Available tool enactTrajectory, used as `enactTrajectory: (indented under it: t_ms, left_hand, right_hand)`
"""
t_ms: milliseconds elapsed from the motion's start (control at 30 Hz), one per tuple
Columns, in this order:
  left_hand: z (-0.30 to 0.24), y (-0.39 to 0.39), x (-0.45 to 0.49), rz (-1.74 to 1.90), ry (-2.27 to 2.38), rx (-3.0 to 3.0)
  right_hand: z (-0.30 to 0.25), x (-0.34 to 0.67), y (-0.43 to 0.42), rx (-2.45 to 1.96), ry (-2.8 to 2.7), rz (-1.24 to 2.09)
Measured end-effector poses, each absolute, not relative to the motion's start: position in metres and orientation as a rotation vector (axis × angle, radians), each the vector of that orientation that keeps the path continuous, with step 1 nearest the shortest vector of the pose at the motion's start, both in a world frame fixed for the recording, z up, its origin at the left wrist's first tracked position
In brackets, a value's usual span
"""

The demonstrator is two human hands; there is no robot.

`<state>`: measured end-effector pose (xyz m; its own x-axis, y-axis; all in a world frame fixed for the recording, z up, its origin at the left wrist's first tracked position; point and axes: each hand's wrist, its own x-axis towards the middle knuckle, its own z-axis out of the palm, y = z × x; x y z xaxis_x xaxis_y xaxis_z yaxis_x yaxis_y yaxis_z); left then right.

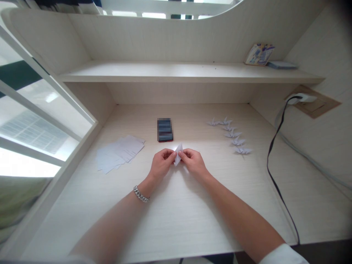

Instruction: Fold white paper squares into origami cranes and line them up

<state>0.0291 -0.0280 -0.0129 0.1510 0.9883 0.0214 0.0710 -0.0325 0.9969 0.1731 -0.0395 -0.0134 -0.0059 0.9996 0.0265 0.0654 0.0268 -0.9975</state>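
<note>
A small white folded paper (178, 149) stands between my two hands, just above the middle of the desk. My left hand (163, 161), below a wrist with a chain bracelet (141, 194), pinches its left side. On the other side, the thumb and fingers of my right hand (194, 161) grip the paper. Several folded paper cranes (233, 134) rest in a curved row to the right. Over to the left lies a fanned pile of white paper sheets (121, 152). A dark rectangular object (165, 129), blurred out, sits beyond my hands.
A black cord (271, 150) runs from a wall socket (316, 102) down across the desk's right side. Above the back of the desk is a shelf (154, 71) with a colourful small box (259, 54) and a flat grey-blue item (282, 65). Metal rails (38, 102) border the left.
</note>
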Motion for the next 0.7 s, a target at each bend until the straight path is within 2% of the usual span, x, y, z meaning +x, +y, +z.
enactTrajectory:
  t_ms: [333, 567, 700]
  left_hand:
    - [-0.0058, -0.0341, 0.0292, 1.004, 1.207, 1.547]
    - [-0.0079, -0.0315, 0.0290, 1.079, 1.227, 1.460]
    - [-0.0081, -0.0307, 0.0290, 1.068, 1.196, 1.404]
  right_hand:
    - [-0.0229, 0.1747, -0.0377, -1.316, -1.276, 1.110]
    - [-0.0171, 0.1744, -0.0371, -1.216, -1.189, 1.252]
    - [-0.0176, 0.1757, -0.0371, -1.274, -1.240, 1.204]
